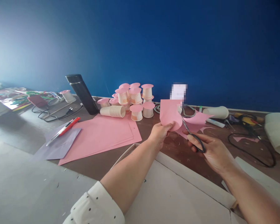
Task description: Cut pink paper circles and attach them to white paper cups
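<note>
Between the thumb and fingers of my left hand (162,132) is a piece of pink paper (169,113), held up off the table. Its lower edge is rounded, while the top left corner is square. My right hand (208,146) grips a pair of scissors (197,143) by the dark handles, and their blades meet the right edge of the paper. Behind the scissors lie pink paper offcuts (196,121) with jagged points. Several paper cups (136,115) topped with pink discs stand stacked beyond my left hand.
Left of my arm are pink sheets (102,133), a purple sheet (71,143) and a red utility knife (66,127). A black flask (82,93) and nested cups (113,111) stand near the blue wall. Cables (252,152) and white cups (278,132) lie at the right.
</note>
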A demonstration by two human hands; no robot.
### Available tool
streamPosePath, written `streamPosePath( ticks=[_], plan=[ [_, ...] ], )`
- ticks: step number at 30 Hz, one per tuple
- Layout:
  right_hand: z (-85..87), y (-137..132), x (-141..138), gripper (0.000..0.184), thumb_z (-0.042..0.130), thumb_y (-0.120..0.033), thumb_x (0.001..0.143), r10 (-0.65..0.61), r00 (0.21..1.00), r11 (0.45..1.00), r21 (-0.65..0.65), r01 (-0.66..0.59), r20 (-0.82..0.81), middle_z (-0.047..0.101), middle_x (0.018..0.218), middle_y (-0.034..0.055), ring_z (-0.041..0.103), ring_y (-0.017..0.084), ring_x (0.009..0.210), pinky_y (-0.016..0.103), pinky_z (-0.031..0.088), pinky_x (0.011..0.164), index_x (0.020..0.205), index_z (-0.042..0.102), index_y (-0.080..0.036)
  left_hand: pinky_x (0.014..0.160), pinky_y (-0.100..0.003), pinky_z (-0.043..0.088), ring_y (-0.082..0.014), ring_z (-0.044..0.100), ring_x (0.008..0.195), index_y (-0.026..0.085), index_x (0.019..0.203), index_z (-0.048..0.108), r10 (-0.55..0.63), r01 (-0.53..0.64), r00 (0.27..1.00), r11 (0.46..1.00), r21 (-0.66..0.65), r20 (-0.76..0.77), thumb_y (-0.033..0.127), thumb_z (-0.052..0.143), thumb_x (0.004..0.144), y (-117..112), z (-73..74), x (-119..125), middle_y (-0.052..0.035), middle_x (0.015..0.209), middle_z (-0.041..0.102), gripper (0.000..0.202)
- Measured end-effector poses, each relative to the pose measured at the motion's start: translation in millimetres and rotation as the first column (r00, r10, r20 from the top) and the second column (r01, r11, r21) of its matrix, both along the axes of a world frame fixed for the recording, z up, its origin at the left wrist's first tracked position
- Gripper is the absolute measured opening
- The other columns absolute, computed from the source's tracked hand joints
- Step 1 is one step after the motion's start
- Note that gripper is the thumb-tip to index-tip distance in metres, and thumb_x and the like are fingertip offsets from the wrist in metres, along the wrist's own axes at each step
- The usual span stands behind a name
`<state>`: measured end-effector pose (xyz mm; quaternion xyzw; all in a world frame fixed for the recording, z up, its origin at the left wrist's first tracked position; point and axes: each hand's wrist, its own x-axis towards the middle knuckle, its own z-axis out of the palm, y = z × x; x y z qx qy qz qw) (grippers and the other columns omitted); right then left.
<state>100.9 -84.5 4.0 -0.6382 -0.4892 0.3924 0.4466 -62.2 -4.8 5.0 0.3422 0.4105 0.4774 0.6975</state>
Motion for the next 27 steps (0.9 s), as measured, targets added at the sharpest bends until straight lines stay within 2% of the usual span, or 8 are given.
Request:
streamPosePath(
  ticks=[6,27],
  plan=[
    [0.6,0.5,-1.1,0.052,0.074,-0.056,0.073,-0.002,1.0,1.0,0.023,0.003,-0.031,0.064,0.074,0.0032,0.054,0.013,0.059,0.022,0.038,0.048,0.113,0.075,-0.023,0.054,-0.024,0.029,-0.0066,0.039,0.053,0.013,0.066,0.06,0.009,-0.009,1.0,1.0,0.01,0.0,0.035,0.083,0.061,-1.2,0.8,-0.9,0.0005,0.059,0.053,0.032],
    [2.6,-0.5,-3.1,0.049,0.074,-0.055,0.074,0.001,1.0,1.0,0.004,0.0,-0.029,0.062,0.071,-0.0003,0.052,0.011,0.059,0.023,0.039,0.052,0.113,0.075,-0.026,0.052,-0.023,0.03,-0.006,0.041,0.054,0.013,0.065,0.061,0.02,-0.02,0.999,1.0,0.004,0.027,0.034,0.084,0.06,-0.5,1.5,-0.8,0.0008,0.06,0.052,0.032]
  ],
)
